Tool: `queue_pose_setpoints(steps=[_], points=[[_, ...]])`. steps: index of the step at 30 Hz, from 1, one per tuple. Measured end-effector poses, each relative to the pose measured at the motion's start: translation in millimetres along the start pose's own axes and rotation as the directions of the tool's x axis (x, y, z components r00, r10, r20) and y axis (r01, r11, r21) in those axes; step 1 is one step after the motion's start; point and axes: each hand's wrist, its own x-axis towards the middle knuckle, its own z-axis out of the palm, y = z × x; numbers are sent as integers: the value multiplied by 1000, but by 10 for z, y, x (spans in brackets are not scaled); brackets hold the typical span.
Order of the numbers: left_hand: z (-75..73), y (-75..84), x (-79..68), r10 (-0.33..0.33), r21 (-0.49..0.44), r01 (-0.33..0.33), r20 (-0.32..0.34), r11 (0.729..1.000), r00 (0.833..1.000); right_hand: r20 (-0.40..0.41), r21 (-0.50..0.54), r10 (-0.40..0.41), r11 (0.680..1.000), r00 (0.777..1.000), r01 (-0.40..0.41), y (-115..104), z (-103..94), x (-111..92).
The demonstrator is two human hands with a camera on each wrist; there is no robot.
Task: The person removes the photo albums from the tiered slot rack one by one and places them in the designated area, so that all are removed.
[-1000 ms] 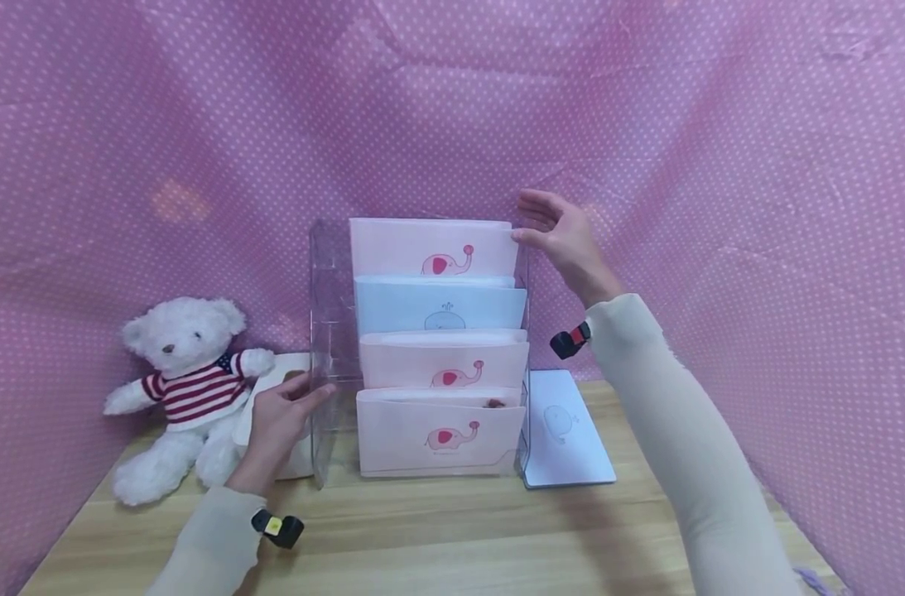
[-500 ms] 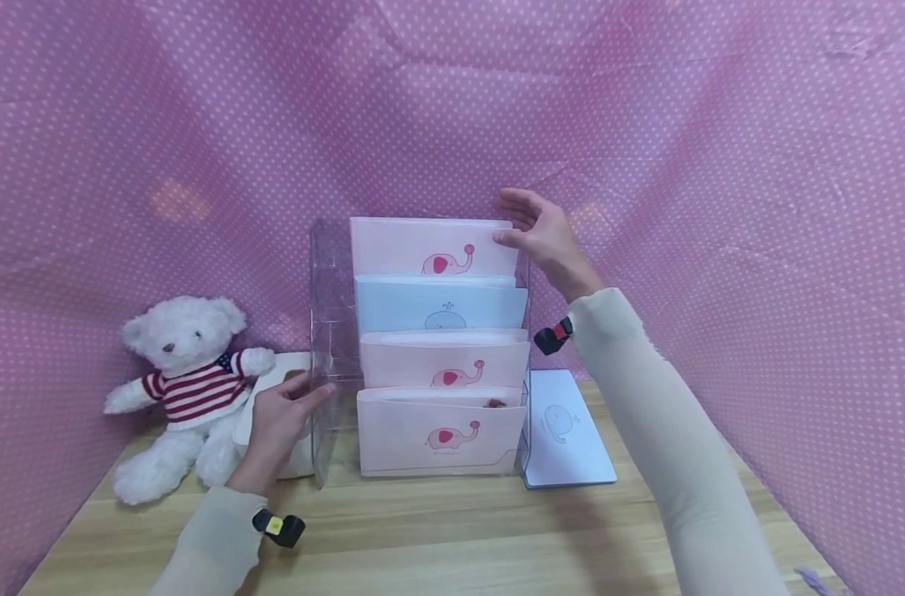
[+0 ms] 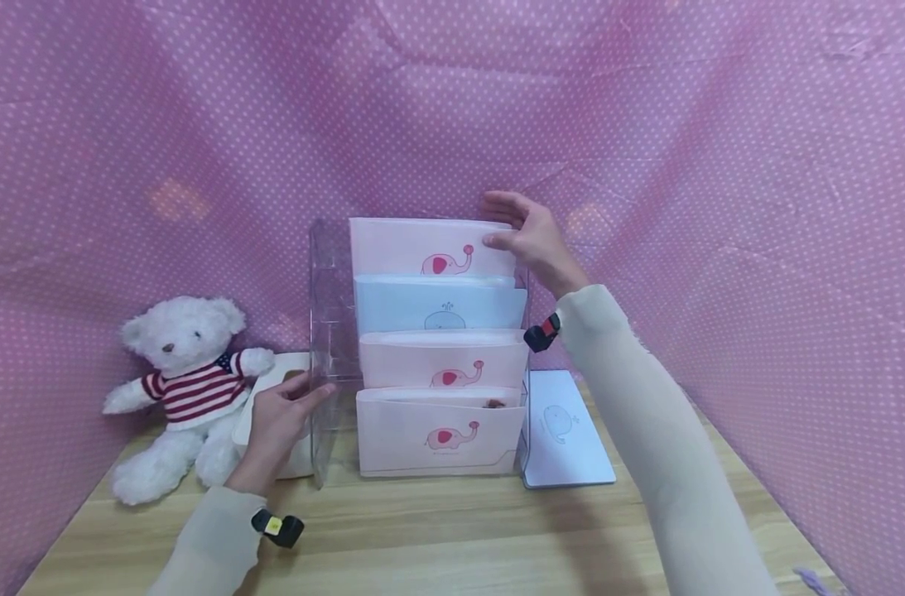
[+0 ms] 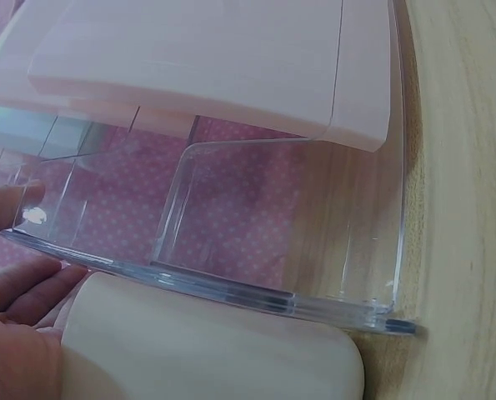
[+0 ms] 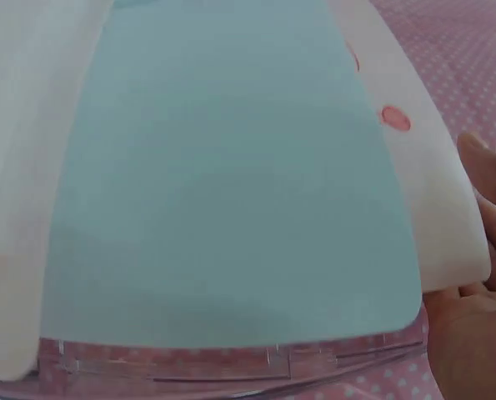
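A clear plastic rack (image 3: 334, 323) stands upright on the table, with pink and pale blue notebooks in its stacked tiers. My left hand (image 3: 276, 418) grips the rack's left side panel, thumb on the inner face and fingers outside. At the top, my right hand (image 3: 534, 242) holds the upper right corner of the pink elephant notebook (image 3: 388, 247), thumb in front and fingers behind. Below it sit a pale blue whale notebook (image 3: 392, 308) and two more pink elephant notebooks. In the right wrist view, the blue notebook (image 5: 231, 183) covers much of the scene.
A white teddy bear (image 3: 187, 352) in a striped sweater sits at the left. Between it and the rack stands a cream-coloured object (image 4: 206, 342), close to my left hand. Another pale blue whale notebook (image 3: 571, 426) lies to the rack's right. Pink dotted cloth (image 3: 452, 124) surrounds the table.
My right hand has moved left, from the outer corner further onto the top pink notebook. The left hand, the rack and the notebooks stay where they were.
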Motion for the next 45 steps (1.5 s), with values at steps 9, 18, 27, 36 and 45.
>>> queue_pose_setpoints(steps=[9, 18, 27, 36, 45], points=[[5, -6, 15, 10, 4, -10, 6, 1000, 1000, 61, -87, 50, 995, 997, -44, 34, 18, 65], [3, 8, 10, 0, 6, 0, 13, 1000, 1000, 66, -199, 91, 977, 994, -77, 76, 97, 91], [2, 2, 12, 11, 8, -11, 24, 1000, 1000, 10, -224, 115, 968, 993, -110, 75, 137, 83], [2, -16, 4, -5, -9, 5, 32, 1000, 999, -10, -194, 124, 973, 992, -124, 57, 156, 60], [7, -6, -3, -1, 1, 1, 25, 1000, 1000, -24, -141, 103, 984, 994, -106, 17, 131, 57]])
